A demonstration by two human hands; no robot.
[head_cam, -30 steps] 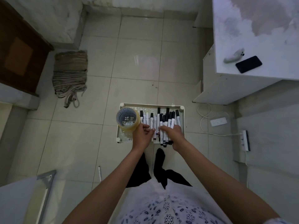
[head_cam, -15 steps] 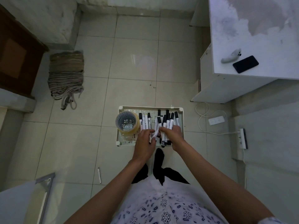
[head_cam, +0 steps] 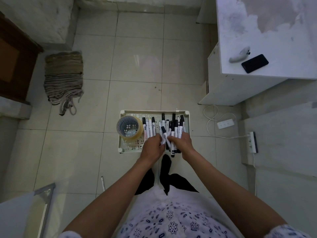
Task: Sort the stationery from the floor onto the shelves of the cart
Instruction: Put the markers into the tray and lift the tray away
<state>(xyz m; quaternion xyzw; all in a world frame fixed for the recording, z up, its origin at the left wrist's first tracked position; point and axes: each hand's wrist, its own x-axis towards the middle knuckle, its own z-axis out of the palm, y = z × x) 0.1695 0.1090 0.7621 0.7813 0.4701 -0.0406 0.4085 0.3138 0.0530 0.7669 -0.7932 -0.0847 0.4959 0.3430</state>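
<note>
The cart's cream top shelf stands on the tiled floor below me. A stack of clear tape rolls fills its left side. Several white markers with black caps lie across its right half. My right hand grips a bunch of these markers at the shelf's near edge. My left hand meets it from the left and pinches one tilted marker out of the bunch. A single white pen lies on the floor to the left of my feet.
A white desk at the right holds a black phone and a small white device. A power strip and cable lie right of the cart. A folded rag sits at the left, a metal-framed panel at bottom left.
My left hand has slid from the tape side toward the right hand and taken hold of one marker, which now tilts. The right hand stays on the bunch.
</note>
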